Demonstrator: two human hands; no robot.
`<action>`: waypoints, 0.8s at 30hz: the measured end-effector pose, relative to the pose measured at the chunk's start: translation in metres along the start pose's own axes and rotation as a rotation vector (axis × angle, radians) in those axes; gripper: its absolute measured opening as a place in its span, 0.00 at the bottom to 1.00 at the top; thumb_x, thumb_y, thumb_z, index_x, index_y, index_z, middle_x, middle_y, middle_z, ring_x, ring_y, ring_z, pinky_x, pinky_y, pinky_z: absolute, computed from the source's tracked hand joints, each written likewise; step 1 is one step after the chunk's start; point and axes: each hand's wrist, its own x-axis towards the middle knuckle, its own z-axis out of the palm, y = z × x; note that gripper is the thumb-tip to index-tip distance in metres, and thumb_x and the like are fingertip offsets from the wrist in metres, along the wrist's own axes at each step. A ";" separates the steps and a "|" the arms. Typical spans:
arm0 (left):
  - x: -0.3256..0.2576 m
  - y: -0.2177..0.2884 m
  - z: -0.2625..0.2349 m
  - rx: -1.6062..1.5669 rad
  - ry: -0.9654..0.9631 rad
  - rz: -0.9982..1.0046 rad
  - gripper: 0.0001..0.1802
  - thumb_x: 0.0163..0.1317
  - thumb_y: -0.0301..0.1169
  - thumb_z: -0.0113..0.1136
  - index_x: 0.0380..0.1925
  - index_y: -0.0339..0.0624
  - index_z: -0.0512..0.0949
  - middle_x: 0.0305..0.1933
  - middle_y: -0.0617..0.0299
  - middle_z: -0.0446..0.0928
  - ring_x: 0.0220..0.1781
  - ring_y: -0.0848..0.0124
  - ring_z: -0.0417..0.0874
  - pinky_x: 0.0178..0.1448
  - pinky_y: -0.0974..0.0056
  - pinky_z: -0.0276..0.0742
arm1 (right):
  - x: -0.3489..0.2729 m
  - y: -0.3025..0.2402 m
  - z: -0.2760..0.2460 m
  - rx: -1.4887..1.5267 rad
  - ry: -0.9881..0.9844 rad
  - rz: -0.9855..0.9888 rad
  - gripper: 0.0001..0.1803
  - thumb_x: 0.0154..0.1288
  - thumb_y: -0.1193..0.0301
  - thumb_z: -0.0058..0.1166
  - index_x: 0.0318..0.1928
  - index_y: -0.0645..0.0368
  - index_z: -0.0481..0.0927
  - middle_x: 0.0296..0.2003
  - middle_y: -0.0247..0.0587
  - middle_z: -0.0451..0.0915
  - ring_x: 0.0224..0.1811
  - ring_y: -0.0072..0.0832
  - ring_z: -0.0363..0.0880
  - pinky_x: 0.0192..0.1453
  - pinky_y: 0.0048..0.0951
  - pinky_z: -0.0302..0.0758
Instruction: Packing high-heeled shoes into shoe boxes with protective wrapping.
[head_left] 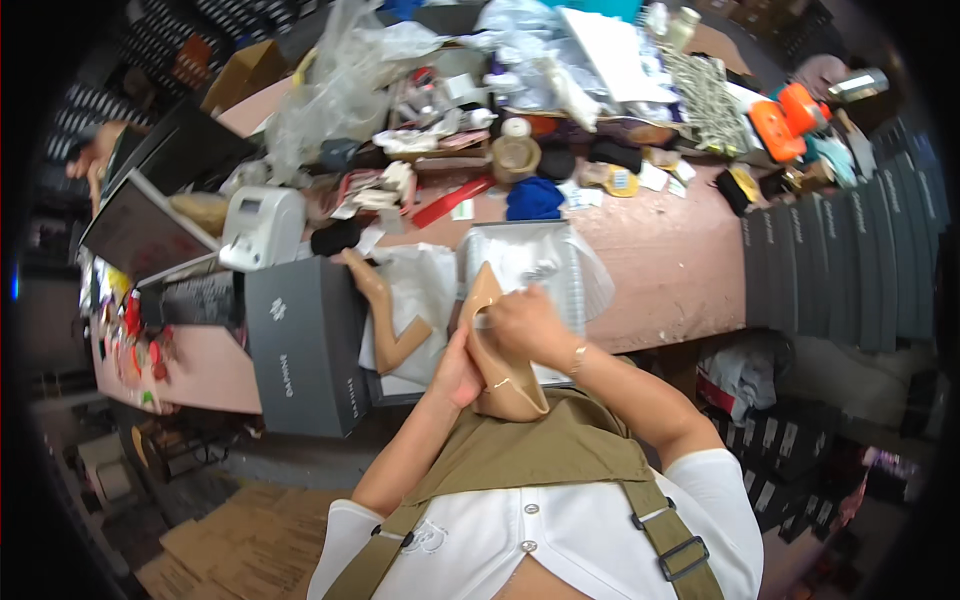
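A glossy beige pointed-toe high-heeled shoe (512, 398) is in front of my body, toe toward me. My left hand (458, 372) grips it along its left side. My right hand (530, 325), slightly blurred, is closed at the shoe's opening; whatever its fingers hold there is hidden. To the left lies a matching beige shoe (392, 350) on white tissue paper (425, 275). Just beyond my hands, an open grey shoe box (478, 228) shows more white paper inside.
A dark grey box piece (300, 345) stands at the left by a white label printer (263, 228) and a monitor (150, 230). Several grey shoe boxes (815, 265) are lined up at the right. Blue cloth (535, 199), a red strip (450, 202) and an orange tape dispenser (785, 125) lie across the pink table (680, 260).
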 end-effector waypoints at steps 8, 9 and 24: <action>0.004 -0.005 -0.003 -0.007 -0.083 -0.034 0.32 0.72 0.53 0.31 0.66 0.43 0.58 0.68 0.56 0.61 0.70 0.60 0.61 0.72 0.52 0.57 | -0.010 0.001 0.022 -0.030 0.155 -0.122 0.05 0.52 0.68 0.51 0.28 0.55 0.74 0.25 0.36 0.75 0.27 0.31 0.77 0.33 0.34 0.69; 0.008 -0.007 -0.004 -0.004 -0.064 0.005 0.32 0.72 0.53 0.31 0.66 0.43 0.58 0.67 0.56 0.62 0.69 0.60 0.62 0.71 0.52 0.58 | -0.013 0.001 0.018 0.004 0.162 -0.080 0.05 0.52 0.69 0.52 0.29 0.55 0.74 0.25 0.35 0.75 0.27 0.31 0.77 0.32 0.34 0.69; 0.012 -0.013 -0.028 0.110 -0.087 0.015 0.39 0.68 0.60 0.35 0.69 0.45 0.51 0.72 0.57 0.54 0.73 0.61 0.56 0.73 0.54 0.54 | 0.020 -0.011 0.055 0.685 -0.198 0.169 0.43 0.68 0.40 0.28 0.59 0.71 0.67 0.56 0.60 0.72 0.67 0.51 0.61 0.66 0.68 0.45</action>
